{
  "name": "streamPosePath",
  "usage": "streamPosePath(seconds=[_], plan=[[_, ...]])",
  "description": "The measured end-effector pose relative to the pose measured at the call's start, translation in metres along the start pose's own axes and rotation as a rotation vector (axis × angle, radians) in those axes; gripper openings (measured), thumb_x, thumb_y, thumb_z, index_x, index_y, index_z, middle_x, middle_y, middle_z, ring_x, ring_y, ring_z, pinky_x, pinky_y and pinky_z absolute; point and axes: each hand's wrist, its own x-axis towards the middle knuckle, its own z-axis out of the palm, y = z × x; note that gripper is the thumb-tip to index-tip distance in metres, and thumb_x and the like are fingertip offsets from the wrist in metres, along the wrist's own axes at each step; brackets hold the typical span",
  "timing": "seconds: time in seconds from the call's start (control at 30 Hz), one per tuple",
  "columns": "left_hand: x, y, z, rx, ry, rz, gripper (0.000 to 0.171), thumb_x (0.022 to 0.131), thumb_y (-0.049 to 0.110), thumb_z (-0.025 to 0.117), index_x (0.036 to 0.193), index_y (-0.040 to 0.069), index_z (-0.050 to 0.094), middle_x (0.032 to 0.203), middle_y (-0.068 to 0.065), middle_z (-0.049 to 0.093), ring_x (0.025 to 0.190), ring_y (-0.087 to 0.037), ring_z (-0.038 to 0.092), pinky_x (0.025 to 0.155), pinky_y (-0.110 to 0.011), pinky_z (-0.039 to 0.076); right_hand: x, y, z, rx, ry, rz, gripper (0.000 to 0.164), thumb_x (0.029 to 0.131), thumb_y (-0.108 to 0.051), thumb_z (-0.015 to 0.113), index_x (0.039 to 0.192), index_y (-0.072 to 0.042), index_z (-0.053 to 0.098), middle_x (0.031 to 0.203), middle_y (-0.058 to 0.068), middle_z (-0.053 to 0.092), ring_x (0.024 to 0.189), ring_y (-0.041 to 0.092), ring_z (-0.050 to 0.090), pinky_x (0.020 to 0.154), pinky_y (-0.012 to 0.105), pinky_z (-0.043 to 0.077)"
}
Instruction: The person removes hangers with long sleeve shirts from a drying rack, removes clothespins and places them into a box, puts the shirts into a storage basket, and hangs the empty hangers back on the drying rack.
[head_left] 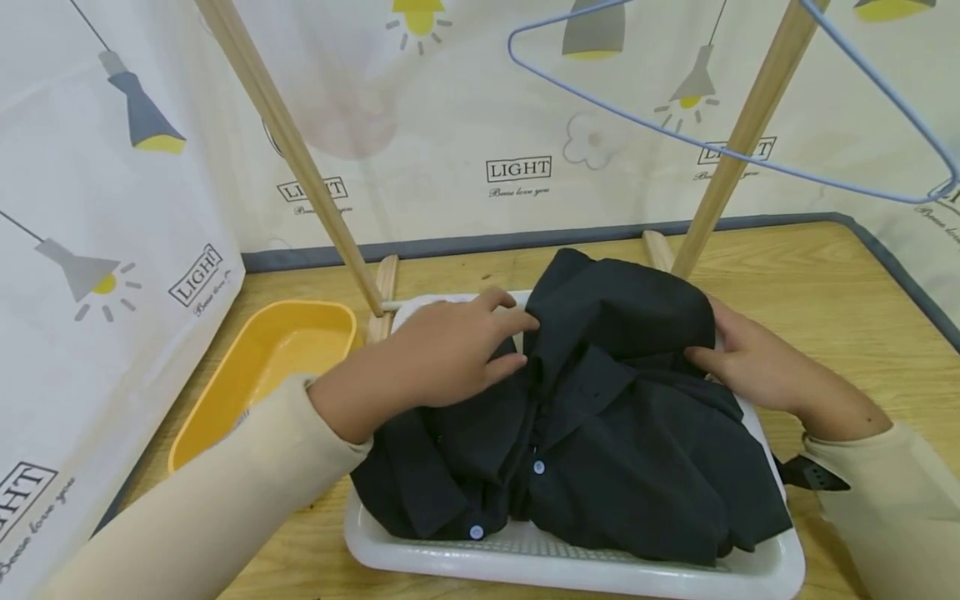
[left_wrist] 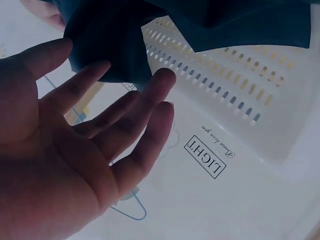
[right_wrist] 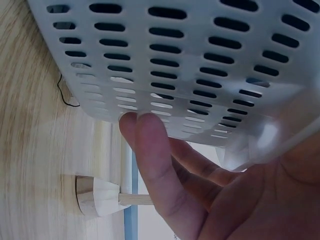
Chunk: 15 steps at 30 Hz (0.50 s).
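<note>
A black shirt (head_left: 630, 450) with pale blue buttons lies bunched in a white perforated plastic basket (head_left: 517, 554). My left hand (head_left: 457, 346) is over the shirt's left part, its fingers loosely bent and gripping nothing. From the palm side, the left wrist view shows the left hand (left_wrist: 95, 140) with spread fingers near the dark cloth. At the basket's right side is my right hand (head_left: 765, 367), thumb over the rim by the shirt. In the right wrist view, the right hand's fingers (right_wrist: 155, 155) lie against the slotted outer wall of the basket (right_wrist: 165, 47).
A light blue hanger (head_left: 637, 114) hangs at upper right, in front of a wooden rack post (head_left: 742, 150). Another post (head_left: 300, 158) rises behind the basket at left. Beside the basket stands a yellow tray (head_left: 217, 392). A printed curtain (head_left: 450, 200) borders the wooden table (head_left: 847, 333).
</note>
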Motion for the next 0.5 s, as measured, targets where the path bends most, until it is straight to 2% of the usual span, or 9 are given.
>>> streamPosePath(seconds=[0.07, 0.17, 0.23, 0.3, 0.4, 0.5], plan=[[0.003, 0.0, 0.002, 0.005, -0.016, 0.006, 0.043, 0.101, 0.043, 0.054, 0.142, 0.031, 0.054, 0.156, -0.005, 0.041, 0.081, -0.016, 0.067, 0.076, -0.034, 0.054, 0.0, 0.001, 0.001, -0.007, 0.005, -0.01, 0.067, 0.098, -0.003, 0.053, 0.157, -0.013, 0.024, 0.157, 0.019, 0.033, 0.139, 0.039, 0.035, 0.107, 0.039, 0.032], [0.007, 0.0, 0.004, 0.015, -0.022, 0.024, 0.04, 0.101, 0.043, 0.055, 0.139, 0.031, 0.058, 0.163, -0.004, 0.031, 0.076, -0.015, 0.066, 0.071, -0.033, 0.053, -0.001, 0.001, 0.001, -0.01, 0.007, -0.016, 0.066, 0.097, -0.002, 0.053, 0.156, -0.014, 0.025, 0.156, 0.017, 0.035, 0.137, 0.037, 0.037, 0.105, 0.037, 0.033], [0.008, 0.0, 0.005, 0.019, -0.03, 0.04, 0.04, 0.101, 0.043, 0.055, 0.138, 0.03, 0.06, 0.165, -0.002, 0.026, 0.077, -0.014, 0.066, 0.071, -0.031, 0.053, 0.0, 0.002, 0.001, -0.008, 0.005, -0.013, 0.067, 0.097, -0.002, 0.053, 0.157, -0.014, 0.024, 0.156, 0.019, 0.035, 0.137, 0.038, 0.036, 0.106, 0.047, 0.033], [0.01, 0.0, 0.006, 0.009, -0.037, 0.066, 0.04, 0.102, 0.042, 0.054, 0.138, 0.027, 0.06, 0.167, 0.0, 0.023, 0.083, -0.014, 0.068, 0.076, -0.031, 0.053, 0.0, 0.001, 0.0, -0.002, 0.001, -0.008, 0.067, 0.097, -0.002, 0.052, 0.157, -0.013, 0.023, 0.156, 0.02, 0.034, 0.137, 0.039, 0.036, 0.103, 0.059, 0.031], [0.012, -0.001, 0.007, -0.022, -0.046, 0.101, 0.041, 0.103, 0.039, 0.053, 0.139, 0.021, 0.059, 0.166, 0.003, 0.022, 0.099, -0.016, 0.07, 0.087, -0.031, 0.053, 0.0, 0.001, 0.0, 0.003, -0.003, -0.003, 0.068, 0.097, -0.002, 0.052, 0.157, -0.013, 0.022, 0.157, 0.02, 0.034, 0.138, 0.04, 0.036, 0.103, 0.061, 0.03], [0.013, -0.001, 0.007, -0.056, -0.039, 0.127, 0.042, 0.104, 0.037, 0.052, 0.14, 0.017, 0.058, 0.164, 0.004, 0.028, 0.117, -0.018, 0.066, 0.098, -0.034, 0.051, 0.0, 0.0, 0.0, 0.003, -0.006, 0.005, 0.068, 0.098, -0.003, 0.052, 0.157, -0.013, 0.022, 0.157, 0.02, 0.033, 0.139, 0.04, 0.035, 0.103, 0.06, 0.031]])
